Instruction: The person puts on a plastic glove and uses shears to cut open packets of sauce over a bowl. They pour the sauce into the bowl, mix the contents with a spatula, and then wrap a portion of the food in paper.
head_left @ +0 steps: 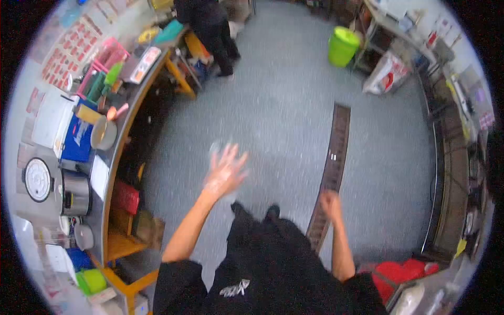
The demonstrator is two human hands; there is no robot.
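Observation:
My left hand (pixel 226 170) is stretched out in front of me over the grey floor, fingers spread, blurred by motion, and it holds nothing. My right hand (pixel 331 202) hangs lower by my right side with the fingers curled into a loose fist; nothing shows in it. Both hands are above the floor (pixel 273 115), away from the counters. My dark trousers and shoes (pixel 252 212) show below the hands.
A long steel counter (pixel 113 157) on the left carries a rice cooker, a scale, bowls and coloured containers. A floor drain grate (pixel 336 157) runs down the middle. A green bucket (pixel 342 46) stands far ahead. Another person in dark clothes (pixel 210 31) stands by the counter's far end.

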